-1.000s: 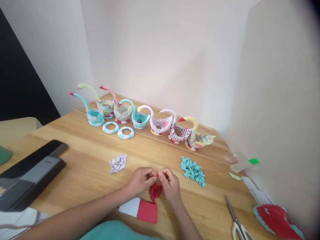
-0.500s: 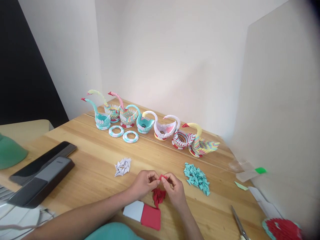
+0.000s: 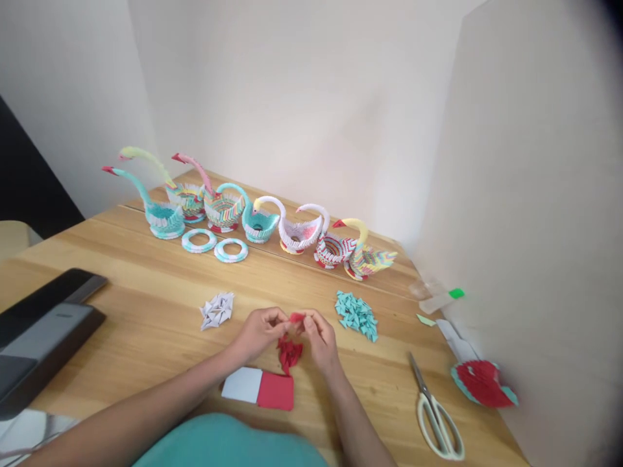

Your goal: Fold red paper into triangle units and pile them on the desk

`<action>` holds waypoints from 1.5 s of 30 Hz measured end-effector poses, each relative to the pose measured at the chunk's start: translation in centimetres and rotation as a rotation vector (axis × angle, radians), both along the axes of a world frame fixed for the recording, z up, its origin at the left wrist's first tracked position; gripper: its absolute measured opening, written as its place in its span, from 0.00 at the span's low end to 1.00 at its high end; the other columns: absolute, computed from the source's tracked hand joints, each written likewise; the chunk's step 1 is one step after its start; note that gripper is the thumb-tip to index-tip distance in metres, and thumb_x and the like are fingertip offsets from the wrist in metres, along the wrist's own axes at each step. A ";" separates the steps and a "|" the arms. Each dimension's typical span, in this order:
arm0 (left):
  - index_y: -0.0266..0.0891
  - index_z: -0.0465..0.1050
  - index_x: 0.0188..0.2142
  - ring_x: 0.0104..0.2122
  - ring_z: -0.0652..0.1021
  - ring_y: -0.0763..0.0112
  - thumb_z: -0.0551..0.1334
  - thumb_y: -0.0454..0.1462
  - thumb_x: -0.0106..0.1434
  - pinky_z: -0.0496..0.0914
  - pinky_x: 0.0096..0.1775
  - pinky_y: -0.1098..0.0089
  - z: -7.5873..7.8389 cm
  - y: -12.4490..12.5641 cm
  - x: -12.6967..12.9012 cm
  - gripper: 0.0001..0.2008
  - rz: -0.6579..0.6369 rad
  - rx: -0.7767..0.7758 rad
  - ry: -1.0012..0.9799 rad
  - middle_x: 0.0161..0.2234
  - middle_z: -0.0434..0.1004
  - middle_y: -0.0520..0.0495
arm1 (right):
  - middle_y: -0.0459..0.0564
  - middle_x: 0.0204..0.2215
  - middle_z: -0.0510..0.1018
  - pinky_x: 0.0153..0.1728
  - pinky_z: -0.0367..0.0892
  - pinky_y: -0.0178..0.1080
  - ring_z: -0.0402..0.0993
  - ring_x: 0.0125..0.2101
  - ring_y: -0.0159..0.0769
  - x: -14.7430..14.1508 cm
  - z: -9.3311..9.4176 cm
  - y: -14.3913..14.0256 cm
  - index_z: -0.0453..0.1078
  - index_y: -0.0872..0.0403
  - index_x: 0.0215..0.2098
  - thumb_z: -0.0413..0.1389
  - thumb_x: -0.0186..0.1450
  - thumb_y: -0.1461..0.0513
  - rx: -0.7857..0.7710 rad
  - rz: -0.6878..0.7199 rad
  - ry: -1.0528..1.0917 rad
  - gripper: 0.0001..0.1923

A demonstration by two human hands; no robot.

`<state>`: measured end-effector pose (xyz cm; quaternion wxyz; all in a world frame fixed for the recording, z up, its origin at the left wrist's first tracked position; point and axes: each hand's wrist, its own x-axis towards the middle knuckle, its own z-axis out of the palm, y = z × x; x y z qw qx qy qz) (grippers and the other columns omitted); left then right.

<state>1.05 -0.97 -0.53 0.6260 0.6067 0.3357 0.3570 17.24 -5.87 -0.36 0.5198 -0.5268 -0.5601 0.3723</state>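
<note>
white pieces (image 3: 217,310) left, teal pieces (image 3: 357,314) right

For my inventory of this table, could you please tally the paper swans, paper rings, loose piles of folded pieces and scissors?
Paper swans: 7
Paper rings: 2
Piles of folded pieces: 3
Scissors: 1
Total: 13

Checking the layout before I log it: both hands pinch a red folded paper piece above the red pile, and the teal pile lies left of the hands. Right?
Not quite. In the head view the teal pile lies right of the hands; the white pile is on the left. Left hand and right hand do pinch the red piece above the red pile.
</note>
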 end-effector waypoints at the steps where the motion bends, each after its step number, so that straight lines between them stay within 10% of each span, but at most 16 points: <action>1: 0.36 0.70 0.25 0.23 0.68 0.73 0.63 0.44 0.54 0.62 0.28 0.73 0.2 0.1 -0.1 0.13 0.015 -0.024 -0.030 0.21 0.71 0.52 | 0.48 0.26 0.76 0.29 0.67 0.36 0.71 0.26 0.35 0.0 0.0 0.1 0.73 0.55 0.39 0.51 0.67 0.48 -0.025 0.020 0.084 0.20; 22: 0.37 0.69 0.26 0.25 0.71 0.71 0.59 0.44 0.61 0.66 0.31 0.72 1.2 -0.3 -0.4 0.13 -0.062 -0.003 0.051 0.23 0.72 0.51 | 0.44 0.21 0.72 0.25 0.61 0.33 0.63 0.22 0.30 -0.7 0.7 -0.5 0.69 0.54 0.27 0.55 0.64 0.55 -0.040 -0.108 -0.202 0.13; 32: 0.37 0.72 0.27 0.29 0.75 0.69 0.59 0.44 0.61 0.68 0.34 0.71 1.5 -0.1 -0.6 0.13 -0.015 0.004 0.027 0.25 0.76 0.50 | 0.48 0.26 0.78 0.32 0.70 0.37 0.74 0.27 0.35 -0.1 0.2 -0.1 0.74 0.54 0.39 0.55 0.65 0.49 -0.159 -0.043 0.179 0.17; 45: 0.38 0.74 0.32 0.32 0.78 0.68 0.61 0.36 0.59 0.70 0.37 0.71 0.6 -0.3 -0.2 0.05 0.085 0.137 0.116 0.29 0.79 0.49 | 0.49 0.30 0.80 0.34 0.71 0.37 0.76 0.30 0.35 -0.6 0.2 -0.2 0.75 0.54 0.36 0.62 0.59 0.56 -0.117 -0.083 0.091 0.11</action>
